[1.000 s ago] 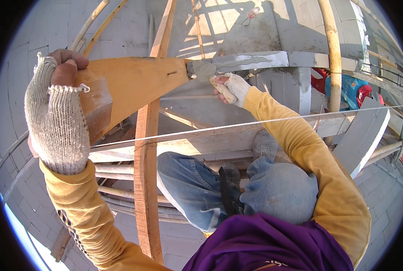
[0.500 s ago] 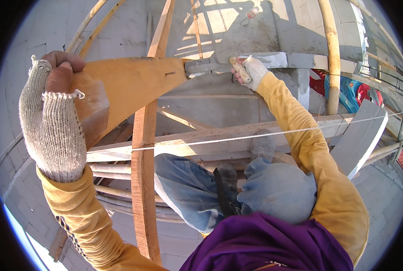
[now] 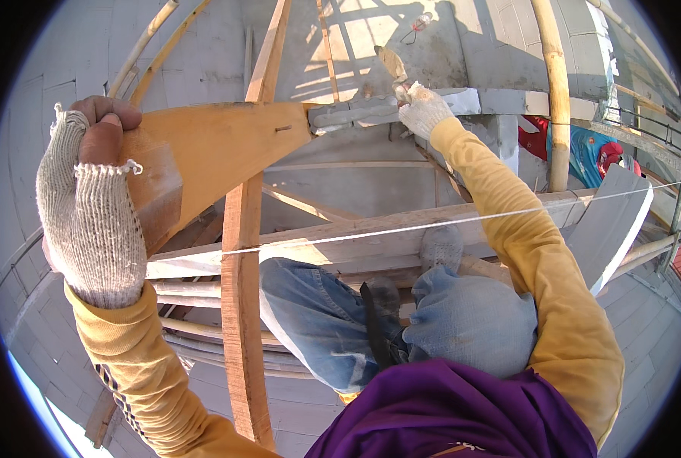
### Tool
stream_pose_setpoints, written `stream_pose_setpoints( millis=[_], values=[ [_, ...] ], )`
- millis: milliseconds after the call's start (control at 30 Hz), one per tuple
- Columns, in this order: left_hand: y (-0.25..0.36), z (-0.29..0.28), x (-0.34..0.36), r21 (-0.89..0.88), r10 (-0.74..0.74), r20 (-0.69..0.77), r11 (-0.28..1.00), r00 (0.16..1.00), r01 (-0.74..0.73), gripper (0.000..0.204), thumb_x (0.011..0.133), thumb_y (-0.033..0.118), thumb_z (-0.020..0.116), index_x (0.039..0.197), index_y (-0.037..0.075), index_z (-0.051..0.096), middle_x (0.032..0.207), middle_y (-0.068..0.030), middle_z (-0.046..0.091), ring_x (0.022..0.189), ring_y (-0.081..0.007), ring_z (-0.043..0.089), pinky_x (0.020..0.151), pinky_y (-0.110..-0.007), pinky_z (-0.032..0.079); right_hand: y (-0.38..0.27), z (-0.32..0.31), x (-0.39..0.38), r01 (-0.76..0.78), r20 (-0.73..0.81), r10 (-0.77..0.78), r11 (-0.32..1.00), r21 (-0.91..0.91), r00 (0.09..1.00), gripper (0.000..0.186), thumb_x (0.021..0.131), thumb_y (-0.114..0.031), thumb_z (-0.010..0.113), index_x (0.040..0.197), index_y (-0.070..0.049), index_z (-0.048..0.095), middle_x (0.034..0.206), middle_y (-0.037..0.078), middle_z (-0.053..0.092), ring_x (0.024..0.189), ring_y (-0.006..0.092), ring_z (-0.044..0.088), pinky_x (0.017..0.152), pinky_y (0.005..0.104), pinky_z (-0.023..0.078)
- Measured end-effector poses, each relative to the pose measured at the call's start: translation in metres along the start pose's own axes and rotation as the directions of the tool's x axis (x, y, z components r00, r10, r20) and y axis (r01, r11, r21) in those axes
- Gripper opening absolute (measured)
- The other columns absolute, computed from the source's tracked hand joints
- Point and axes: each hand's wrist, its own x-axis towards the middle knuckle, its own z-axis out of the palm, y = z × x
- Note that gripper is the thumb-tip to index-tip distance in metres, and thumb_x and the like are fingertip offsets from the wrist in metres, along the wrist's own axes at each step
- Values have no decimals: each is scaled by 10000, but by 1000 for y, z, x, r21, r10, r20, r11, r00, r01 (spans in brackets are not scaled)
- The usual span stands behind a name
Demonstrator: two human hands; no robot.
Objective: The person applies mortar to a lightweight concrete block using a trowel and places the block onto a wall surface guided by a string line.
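Trowel (image 3: 390,63) has swung up from the mortar strip (image 3: 352,117) since half a second ago, blade tilted.
Right hand (image 3: 426,109) is wrapped round it, left hand (image 3: 92,202) is pinching the tan board (image 3: 230,137) at its left end. I'd keep that board dead still, blade near flat, light strokes.

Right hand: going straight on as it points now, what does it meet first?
The right hand holds a trowel, its blade leading up and left in the picture; past that, the sunlit grey surface looks first in line, though depth is unclear.
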Motion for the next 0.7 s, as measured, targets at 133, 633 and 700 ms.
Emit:
stream_pose_setpoints(
  millis=[133, 633, 700],
  values=[
    [7, 6, -2, 166, 195, -32, 968, 980, -187, 403, 965, 421, 596, 1025, 30, 675, 938, -80, 624, 826, -187, 575, 750, -348, 479, -12, -3, -62, 186, 188, -128, 923, -337, 974, 598, 911, -247, 615, 1466, -56, 502, 1262, 152, 654, 1090, 312, 695, 887, 463, 582],
    [9, 8, -1, 27, 277, 9, 960, 961, -277, 258, 825, 147, 751, 1017, 25, 630, 968, -86, 612, 827, -190, 578, 745, -336, 498, 133, -37, -66, -171, -48, 164, 943, -286, 985, 308, 973, -282, 586, 1187, -74, 663, 1148, 174, 696, 1071, 328, 698, 797, 472, 597],
    [2, 13, -3, -91, 132, -34, 987, 991, -135, 213, 956, 228, 608, 1010, 30, 663, 900, -62, 588, 816, -156, 540, 752, -320, 457, 129, -37, -92, -582, 154, 617, 586, 564, 772, 319, 988, -336, 572, 1172, -83, 635, 1086, 168, 692, 917, 311, 705, 688, 467, 587]
  ],
)
